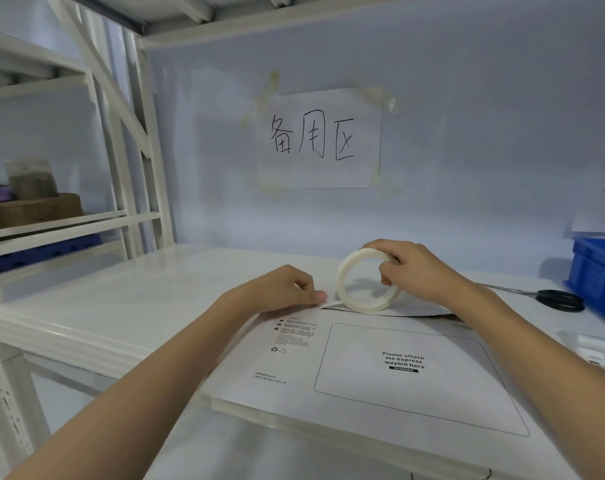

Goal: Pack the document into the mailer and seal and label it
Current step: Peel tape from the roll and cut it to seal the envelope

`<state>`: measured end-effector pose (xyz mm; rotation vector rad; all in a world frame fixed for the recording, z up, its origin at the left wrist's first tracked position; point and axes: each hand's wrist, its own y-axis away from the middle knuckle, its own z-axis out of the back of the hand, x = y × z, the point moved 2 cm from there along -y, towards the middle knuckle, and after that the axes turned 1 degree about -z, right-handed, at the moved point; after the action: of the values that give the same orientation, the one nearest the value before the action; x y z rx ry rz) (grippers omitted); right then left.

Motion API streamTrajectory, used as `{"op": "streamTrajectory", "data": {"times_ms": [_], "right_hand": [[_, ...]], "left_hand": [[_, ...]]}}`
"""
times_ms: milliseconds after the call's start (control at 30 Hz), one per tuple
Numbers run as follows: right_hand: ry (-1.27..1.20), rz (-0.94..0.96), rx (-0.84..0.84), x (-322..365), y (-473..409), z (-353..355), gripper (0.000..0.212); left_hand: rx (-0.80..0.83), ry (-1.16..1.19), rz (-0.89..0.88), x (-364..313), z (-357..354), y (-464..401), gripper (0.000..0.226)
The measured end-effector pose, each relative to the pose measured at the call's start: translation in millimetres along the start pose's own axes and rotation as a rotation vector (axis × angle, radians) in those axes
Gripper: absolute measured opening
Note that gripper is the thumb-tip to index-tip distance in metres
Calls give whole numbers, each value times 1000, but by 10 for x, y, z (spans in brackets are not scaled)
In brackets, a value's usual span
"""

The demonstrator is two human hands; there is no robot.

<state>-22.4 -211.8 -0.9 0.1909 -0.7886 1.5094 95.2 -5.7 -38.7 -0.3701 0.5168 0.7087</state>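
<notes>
The far right of the scene is cut off: a blue plastic crate (597, 278) runs out of frame, and a clear plastic item at the right edge, just beside the mailer, is too blurred to identify. The small print at the upper left of the flat white cardboard mailer (380, 372) is illegible; only "Please attach sto express waybill here" reads, inside an outlined box. The mailer's far flap is partly hidden behind the tape and the right hand; whether it is closed down cannot be told.

The mailer lies flat on the glossy white counter (138, 306), its near corner overhanging the counter's front edge. Open counter lies to the left and behind. Black-handled scissors (550, 299) lie near the crate, well apart from the mailer's printed box. A handwritten paper sign (320, 138) is taped to the wall.

The left hand (283, 289) is loosely curled, thumb and forefinger pinched together at the mailer's far left corner; whether they hold a tape end cannot be made out. The right hand (408, 271) grips an off-white roll of tape (367, 282), standing on edge at the mailer's far edge, fingers through its core.
</notes>
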Motion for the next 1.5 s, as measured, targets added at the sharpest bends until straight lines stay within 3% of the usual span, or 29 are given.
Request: {"op": "streamTrajectory", "data": {"times_ms": [233, 333, 467, 633, 800, 1200, 1500], "right_hand": [[-110, -22, -7, -73, -33, -18, 44], [-345, -72, 45, -100, -25, -19, 42], [-728, -235, 193, -163, -29, -33, 24], [-876, -321, 309, -276, 4, -128, 43], [-993, -345, 262, -277, -54, -168, 49], [-623, -207, 17, -141, -91, -72, 41], [-432, -168, -10, -183, -79, 121, 42]], "left_hand": [[-9, 91, 33, 63, -127, -81, 34], [-32, 49, 8, 68, -184, -98, 35], [-59, -56, 6, 79, -244, -141, 40], [-107, -155, 4, 87, -294, -189, 45], [-128, -171, -9, 146, -317, -225, 45], [-139, -181, -23, 152, -326, -241, 47], [-119, -156, 4, 135, -313, -238, 43]]}}
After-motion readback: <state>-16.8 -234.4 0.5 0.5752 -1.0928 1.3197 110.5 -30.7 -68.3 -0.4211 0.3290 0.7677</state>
